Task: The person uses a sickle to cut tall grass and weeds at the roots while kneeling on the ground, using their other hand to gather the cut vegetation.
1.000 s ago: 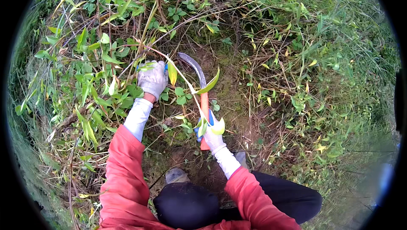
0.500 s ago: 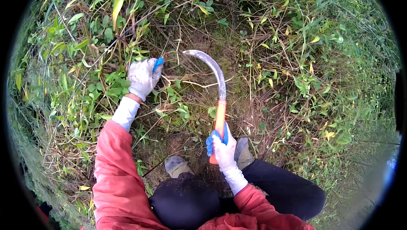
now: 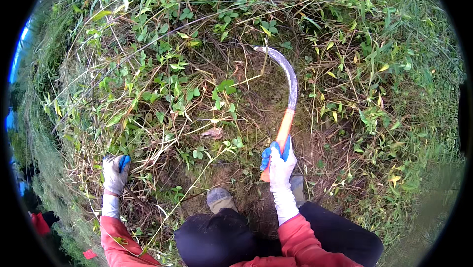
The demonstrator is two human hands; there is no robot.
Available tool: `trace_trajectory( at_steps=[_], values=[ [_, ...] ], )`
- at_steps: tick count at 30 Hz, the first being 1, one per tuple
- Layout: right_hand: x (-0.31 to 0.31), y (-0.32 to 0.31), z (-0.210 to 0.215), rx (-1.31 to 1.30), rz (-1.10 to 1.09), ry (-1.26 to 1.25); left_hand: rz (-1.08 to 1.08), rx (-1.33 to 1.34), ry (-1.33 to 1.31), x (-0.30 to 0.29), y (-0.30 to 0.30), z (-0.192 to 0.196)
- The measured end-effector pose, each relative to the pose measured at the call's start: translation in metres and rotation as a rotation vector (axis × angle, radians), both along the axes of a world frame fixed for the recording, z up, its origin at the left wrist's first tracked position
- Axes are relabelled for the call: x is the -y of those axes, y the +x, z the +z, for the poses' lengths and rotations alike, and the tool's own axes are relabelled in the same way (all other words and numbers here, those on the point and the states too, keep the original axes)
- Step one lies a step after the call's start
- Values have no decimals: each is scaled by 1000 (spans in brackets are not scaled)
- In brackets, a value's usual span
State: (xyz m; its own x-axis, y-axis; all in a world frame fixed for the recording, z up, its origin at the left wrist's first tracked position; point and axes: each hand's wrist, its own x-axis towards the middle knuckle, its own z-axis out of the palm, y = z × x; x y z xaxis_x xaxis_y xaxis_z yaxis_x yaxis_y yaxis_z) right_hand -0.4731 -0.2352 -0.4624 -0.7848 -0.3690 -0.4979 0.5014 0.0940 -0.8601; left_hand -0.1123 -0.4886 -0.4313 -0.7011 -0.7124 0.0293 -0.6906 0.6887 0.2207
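My right hand (image 3: 282, 164), in a white glove with blue fingers, is wrapped round the orange handle of a sickle (image 3: 292, 87). The sickle's curved metal blade points away from me and hooks left, its tip by a thin stem over a patch of brown soil. Off to the left, my left hand (image 3: 116, 174) is curled closed among dry stalks, its blue glove thumb showing. Whatever it may hold is hidden in the weeds. A long pale green stem (image 3: 189, 195) slants between my left arm and the soil in front of me.
Tangled weeds (image 3: 162, 84) and dry stems cover the ground ahead and to both sides. My boots (image 3: 220, 199) stand on bare soil close to my bent knees. Something red (image 3: 39, 223) shows at the far lower left.
My left hand has swung from near the blade down and left toward my side. The sickle and right hand have shifted a little right in view.
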Motion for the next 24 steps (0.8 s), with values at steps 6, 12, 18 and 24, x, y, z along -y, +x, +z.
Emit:
trace_trajectory(
  at_steps=[6,12,18,24],
  values=[
    [32,-23,28,-220,-127,-151,-79,-49,-69,-4,-55,25],
    [109,-81,15,-744,454,214,-463,-253,-31,-43,-182,78],
    [159,-96,-17,-1126,764,699,-460,-312,-336,25,-339,3],
    [114,-98,-15,-1083,668,450,53,172,65,110,-379,-68]
  ],
)
